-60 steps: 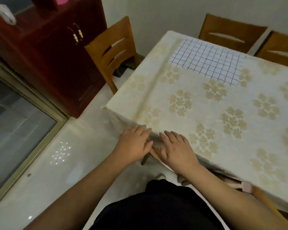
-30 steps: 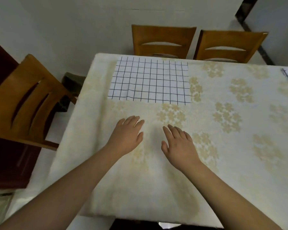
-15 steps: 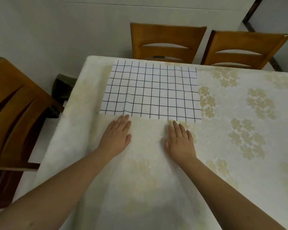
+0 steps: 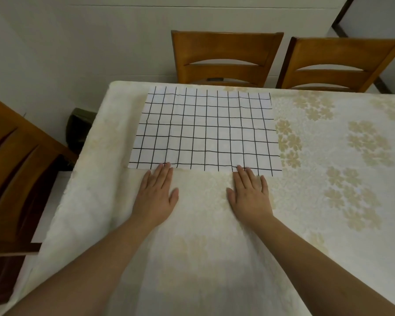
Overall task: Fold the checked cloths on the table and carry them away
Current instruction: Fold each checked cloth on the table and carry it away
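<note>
1. Flat on the table (image 4: 328, 247), on its cream flowered cover, lies one checked cloth (image 4: 205, 128), white with a black grid, spread out full near the far left corner.
2. Both hands rest palm down on the cover, just short of the cloth's near edge.
3. Left hand (image 4: 156, 197): fingers straight and together, thumb out to the side, gripping nothing; the fingertips (image 4: 165, 166) reach the cloth's near edge toward its left end.
4. Right hand (image 4: 250, 197): also flat and released, fingers slightly fanned; its longest fingertips (image 4: 240, 168) touch the near edge toward the right end.
5. Two wooden chairs stand at the far side, one (image 4: 224, 58) behind the cloth and another (image 4: 338, 65) to its right; a third chair (image 4: 12, 169) stands at the left end.
6. A dark bin (image 4: 78, 128) sits on the floor by the wall, beside the table's left corner.
</note>
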Demonstrator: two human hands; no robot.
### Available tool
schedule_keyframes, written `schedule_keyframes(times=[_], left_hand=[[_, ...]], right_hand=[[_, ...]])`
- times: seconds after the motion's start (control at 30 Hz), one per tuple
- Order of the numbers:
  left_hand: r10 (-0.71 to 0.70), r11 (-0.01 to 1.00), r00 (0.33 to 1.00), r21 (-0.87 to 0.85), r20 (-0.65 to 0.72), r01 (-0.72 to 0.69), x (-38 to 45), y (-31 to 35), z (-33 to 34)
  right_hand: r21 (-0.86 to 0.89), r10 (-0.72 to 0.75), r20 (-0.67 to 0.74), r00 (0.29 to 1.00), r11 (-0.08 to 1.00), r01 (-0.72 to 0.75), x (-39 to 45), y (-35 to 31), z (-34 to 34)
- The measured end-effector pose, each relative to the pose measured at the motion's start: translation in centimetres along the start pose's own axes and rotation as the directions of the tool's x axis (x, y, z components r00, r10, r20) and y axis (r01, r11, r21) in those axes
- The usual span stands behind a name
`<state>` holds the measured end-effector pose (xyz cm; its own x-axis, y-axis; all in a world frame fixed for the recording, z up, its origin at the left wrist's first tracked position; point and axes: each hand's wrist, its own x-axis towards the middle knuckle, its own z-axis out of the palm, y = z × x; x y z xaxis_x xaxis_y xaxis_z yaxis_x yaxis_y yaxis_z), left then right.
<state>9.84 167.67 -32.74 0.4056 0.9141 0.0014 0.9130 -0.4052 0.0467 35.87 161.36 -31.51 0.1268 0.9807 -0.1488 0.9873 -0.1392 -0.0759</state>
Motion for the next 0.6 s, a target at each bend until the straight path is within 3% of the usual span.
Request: schedule_keyframes(times=[0.23, 0.6], left_hand=[[0.021, 0.999, 0.999, -0.029, 0.032, -0.020, -1.5, 0.3, -0.4], [0.075, 0.993, 0.996, -0.097, 0.053, -0.070, -13.2, 2.9, -1.3]], right_hand=[[-0.003, -0.004, -0.071, 0.997, 1.000, 0.004, -1.8, -0.3, 0.3], [0.003, -0.107, -0.076, 0.991, 0.994, 0.108, -13.4, 0.3, 0.4]])
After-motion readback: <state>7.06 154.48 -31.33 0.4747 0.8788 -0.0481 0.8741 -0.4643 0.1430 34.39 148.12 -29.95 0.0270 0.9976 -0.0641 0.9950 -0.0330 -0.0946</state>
